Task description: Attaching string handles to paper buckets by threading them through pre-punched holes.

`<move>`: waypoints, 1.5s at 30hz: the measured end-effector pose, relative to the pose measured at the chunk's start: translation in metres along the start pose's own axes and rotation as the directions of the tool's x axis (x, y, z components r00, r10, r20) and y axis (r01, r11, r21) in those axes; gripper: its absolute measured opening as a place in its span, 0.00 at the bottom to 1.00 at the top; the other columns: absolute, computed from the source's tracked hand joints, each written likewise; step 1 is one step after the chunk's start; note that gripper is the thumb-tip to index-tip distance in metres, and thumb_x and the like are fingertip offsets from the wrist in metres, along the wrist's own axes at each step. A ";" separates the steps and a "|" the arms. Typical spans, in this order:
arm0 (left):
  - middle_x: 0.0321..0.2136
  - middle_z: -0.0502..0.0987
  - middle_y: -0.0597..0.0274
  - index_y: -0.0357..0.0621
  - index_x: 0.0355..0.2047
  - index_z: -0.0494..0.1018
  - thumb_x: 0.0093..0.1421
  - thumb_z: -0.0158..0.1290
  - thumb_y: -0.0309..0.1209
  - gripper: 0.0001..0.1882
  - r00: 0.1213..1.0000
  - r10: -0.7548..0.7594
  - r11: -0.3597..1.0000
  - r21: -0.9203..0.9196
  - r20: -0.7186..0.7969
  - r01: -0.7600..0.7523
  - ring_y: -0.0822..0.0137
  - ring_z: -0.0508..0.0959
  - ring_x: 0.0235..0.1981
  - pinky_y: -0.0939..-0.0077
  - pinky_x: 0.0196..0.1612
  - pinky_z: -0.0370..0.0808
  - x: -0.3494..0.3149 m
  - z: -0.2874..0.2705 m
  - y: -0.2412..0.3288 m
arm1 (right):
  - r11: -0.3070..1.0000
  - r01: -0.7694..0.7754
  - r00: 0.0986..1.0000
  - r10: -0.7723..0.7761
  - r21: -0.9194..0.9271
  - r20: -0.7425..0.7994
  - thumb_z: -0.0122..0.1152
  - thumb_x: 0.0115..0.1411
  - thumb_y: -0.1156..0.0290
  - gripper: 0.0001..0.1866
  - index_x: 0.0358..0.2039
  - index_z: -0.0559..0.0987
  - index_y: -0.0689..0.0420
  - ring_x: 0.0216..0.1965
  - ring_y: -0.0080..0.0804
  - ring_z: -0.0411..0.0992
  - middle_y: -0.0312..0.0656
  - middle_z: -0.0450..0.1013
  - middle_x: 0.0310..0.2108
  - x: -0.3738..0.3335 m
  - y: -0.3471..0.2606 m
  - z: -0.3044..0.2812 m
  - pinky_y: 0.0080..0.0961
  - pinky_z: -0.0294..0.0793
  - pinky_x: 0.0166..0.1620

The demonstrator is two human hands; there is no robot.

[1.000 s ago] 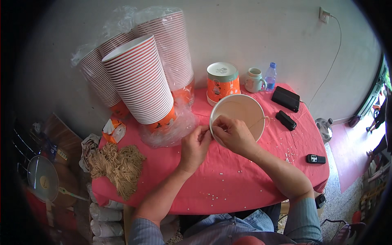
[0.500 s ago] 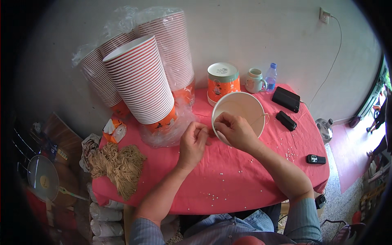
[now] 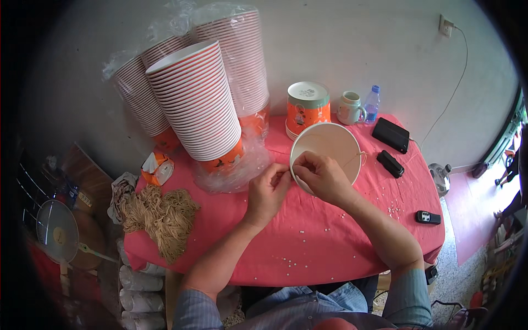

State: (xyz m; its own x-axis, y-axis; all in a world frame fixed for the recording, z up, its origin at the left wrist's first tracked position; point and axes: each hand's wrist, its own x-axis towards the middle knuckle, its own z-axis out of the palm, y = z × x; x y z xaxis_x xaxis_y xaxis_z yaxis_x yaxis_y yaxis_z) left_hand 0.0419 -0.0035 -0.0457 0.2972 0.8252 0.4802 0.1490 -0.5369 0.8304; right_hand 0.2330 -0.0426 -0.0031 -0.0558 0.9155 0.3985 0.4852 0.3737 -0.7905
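A paper bucket (image 3: 336, 137), white inside, is tilted with its mouth toward me at the middle of the table. A thin cord (image 3: 360, 156) hangs in a small loop at its right rim and runs a little way inside. My right hand (image 3: 324, 177) reaches over the near rim, thumb and fingertips pinched together just inside the left wall. Outside that same wall, my left hand (image 3: 267, 193) has its fingertips pressed together close to the rim. Whatever each pinch holds is too small or hidden to make out.
Tall stacks of orange-bottomed buckets (image 3: 192, 104), partly in clear plastic, lean at the back left. A tan cord bundle (image 3: 162, 217) lies left. An upside-down bucket (image 3: 308, 110), mug (image 3: 350, 108), bottle (image 3: 372, 103), black case (image 3: 391, 135) and remote (image 3: 428, 216) stand or lie behind and right; white bits are scattered.
My left hand has come up and right, its fingertips now nearer the bucket's left rim. My right hand stays pinched inside the rim. The whole view has shifted slightly.
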 end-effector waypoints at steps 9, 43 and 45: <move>0.36 0.85 0.62 0.37 0.45 0.74 0.76 0.55 0.23 0.02 0.993 -0.003 0.988 -0.155 -0.118 -0.015 0.77 0.82 0.34 0.80 0.36 0.79 0.011 -0.021 0.007 | 0.978 -0.191 0.980 0.185 0.083 0.072 0.64 0.72 0.69 0.08 0.41 0.84 0.62 0.29 0.22 0.79 0.39 0.81 0.28 0.007 -0.020 -0.034 0.26 0.79 0.34; 0.53 0.81 0.55 0.35 0.52 0.77 0.75 0.55 0.21 0.09 0.964 0.266 0.867 -0.436 -0.007 -0.243 0.73 0.80 0.49 0.77 0.55 0.78 0.000 -0.028 0.043 | 0.995 -0.022 0.983 0.004 0.100 0.182 0.65 0.74 0.73 0.08 0.48 0.85 0.63 0.32 0.13 0.74 0.31 0.79 0.30 -0.008 -0.060 -0.023 0.19 0.75 0.35; 0.53 0.81 0.56 0.34 0.55 0.76 0.75 0.55 0.22 0.11 0.978 0.206 0.884 -0.433 0.018 -0.178 0.72 0.81 0.51 0.76 0.57 0.78 -0.002 -0.027 0.049 | 0.970 0.010 0.989 -0.045 0.244 0.142 0.65 0.75 0.72 0.07 0.47 0.85 0.62 0.31 0.11 0.73 0.29 0.78 0.30 -0.007 -0.060 -0.022 0.18 0.73 0.33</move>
State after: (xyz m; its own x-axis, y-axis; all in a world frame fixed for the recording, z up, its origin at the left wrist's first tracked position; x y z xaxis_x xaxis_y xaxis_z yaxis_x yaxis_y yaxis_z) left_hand 0.0227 -0.0269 0.0017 0.3386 0.6934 0.6360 -0.3293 -0.5458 0.7705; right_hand 0.2235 -0.0745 0.0524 -0.2008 0.9095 0.3641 0.2574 0.4076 -0.8761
